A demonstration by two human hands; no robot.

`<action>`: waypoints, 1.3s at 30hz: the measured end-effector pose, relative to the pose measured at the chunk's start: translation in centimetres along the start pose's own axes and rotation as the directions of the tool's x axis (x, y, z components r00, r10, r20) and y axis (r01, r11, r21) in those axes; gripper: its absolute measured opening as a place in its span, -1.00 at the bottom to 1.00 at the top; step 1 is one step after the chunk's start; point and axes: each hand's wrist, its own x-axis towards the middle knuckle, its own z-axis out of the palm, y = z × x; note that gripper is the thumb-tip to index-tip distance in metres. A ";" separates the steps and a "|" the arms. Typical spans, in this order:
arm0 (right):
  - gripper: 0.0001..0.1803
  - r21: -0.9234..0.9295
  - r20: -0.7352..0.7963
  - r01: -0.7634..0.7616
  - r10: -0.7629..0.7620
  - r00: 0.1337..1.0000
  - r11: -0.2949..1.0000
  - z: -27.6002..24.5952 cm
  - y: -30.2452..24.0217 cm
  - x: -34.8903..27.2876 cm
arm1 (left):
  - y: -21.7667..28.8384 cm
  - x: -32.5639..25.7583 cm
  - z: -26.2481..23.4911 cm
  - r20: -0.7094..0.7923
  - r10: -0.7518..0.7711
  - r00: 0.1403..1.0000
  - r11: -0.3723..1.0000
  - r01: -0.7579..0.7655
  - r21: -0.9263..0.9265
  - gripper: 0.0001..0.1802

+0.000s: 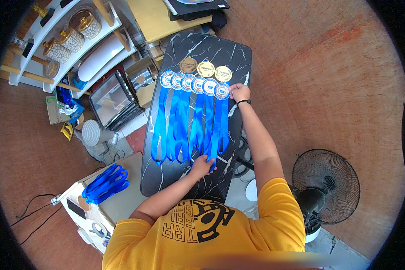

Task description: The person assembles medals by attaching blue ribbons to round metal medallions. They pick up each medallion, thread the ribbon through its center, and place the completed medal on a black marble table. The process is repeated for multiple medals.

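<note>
Head view shows the front row's rightmost medal (222,91) near the counter's (161,181) right edge, rim in the right hand's (240,92) grip, left hand (202,166) grasping its blue ribbon (218,127), seemingly a straightening step whose next move calls for light tension.

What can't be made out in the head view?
All in the head view:
Front-row medals: fine print too small.
Blue ribbons: overlaps hide which strand joins which medal.
Left hand: hides its own underside, so its hold on the ribbon is unclear.
Black table: near edge hidden by the forearm and yellow shirt.
Black tray-like item: cut off by the top edge.
</note>
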 end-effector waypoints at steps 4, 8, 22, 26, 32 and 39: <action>-0.91 -0.079 -0.077 0.044 -0.051 0.996 0.996 0.6 0.4 0.2 | -0.2 0.6 -0.1 0.013 -0.043 0.999 0.998 0.043 0.037 -0.72; -0.87 -0.062 -0.115 0.028 -0.035 0.993 0.998 0.8 0.5 0.1 | -0.8 1.1 0.0 0.027 -0.145 0.989 0.989 0.144 0.035 -0.64; -0.88 -0.036 -0.132 0.012 -0.017 0.991 0.999 0.6 -0.7 -0.7 | -0.9 1.3 0.6 0.047 -0.184 0.982 0.983 0.183 0.032 -0.49; -0.87 -0.020 -0.116 -0.004 0.002 0.993 1.000 0.6 -0.5 -0.6 | -1.1 1.4 0.7 0.054 -0.204 0.977 0.979 0.203 0.031 -0.42; -0.80 -0.097 -0.226 0.110 -0.129 0.966 0.989 1.6 1.2 0.2 | -1.6 1.1 0.4 0.068 -0.232 0.970 0.973 0.230 0.038 -0.28; -0.78 0.405 -0.206 0.195 -0.118 0.971 0.893 0.5 2.1 -6.7 | -1.4 -1.4 -0.5 0.119 -0.311 0.943 0.947 0.298 0.118 -0.27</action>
